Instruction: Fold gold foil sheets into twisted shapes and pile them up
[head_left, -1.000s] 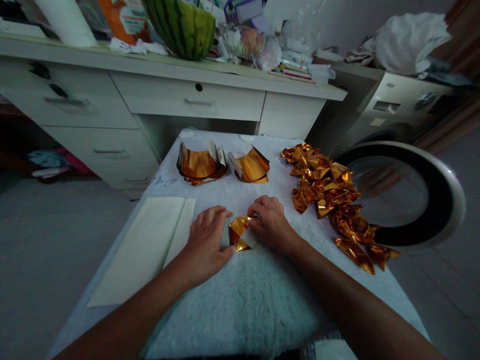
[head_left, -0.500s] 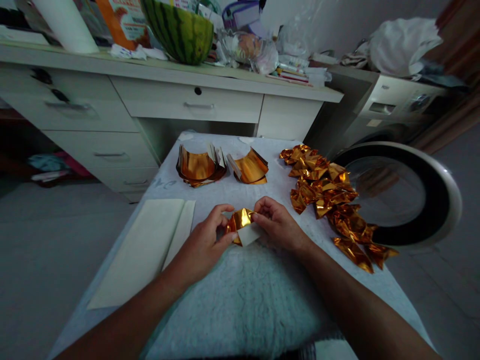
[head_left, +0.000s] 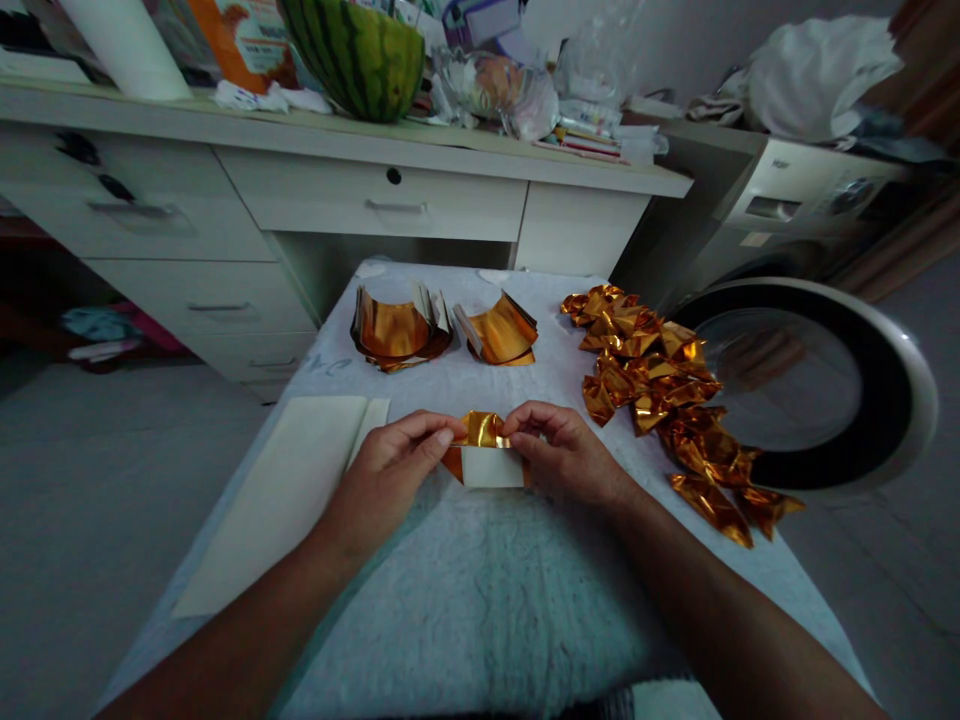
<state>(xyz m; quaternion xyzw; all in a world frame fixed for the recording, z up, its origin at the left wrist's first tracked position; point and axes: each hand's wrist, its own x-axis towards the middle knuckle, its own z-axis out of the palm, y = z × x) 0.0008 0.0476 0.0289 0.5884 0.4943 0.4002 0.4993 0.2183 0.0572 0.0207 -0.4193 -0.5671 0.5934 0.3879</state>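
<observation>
A partly folded gold foil paper (head_left: 491, 467) with a pale underside is held between both hands above the cloth. My left hand (head_left: 394, 460) pinches its left edge between thumb and fingers. On the opposite edge, my right hand (head_left: 564, 450) has its fingers closed on the same paper. Behind the hands stand two stacks of curved gold foil sheets, one larger (head_left: 394, 330) and one smaller (head_left: 501, 332). A pile of folded gold foil pieces (head_left: 652, 370) lies to the right.
Pale folded paper (head_left: 277, 490) lies left on the cloth-covered table (head_left: 480, 620). Beyond stands a counter (head_left: 450, 155) with a cut watermelon (head_left: 360, 60), bags and a white roll (head_left: 124, 50). The open round door (head_left: 896, 380) of a washing machine (head_left: 787, 200) is at the right.
The foil paper has turned from a tilted position to lie level, with its pale side now a wide rectangle facing me. My left hand has moved slightly left. The view has shifted slightly.
</observation>
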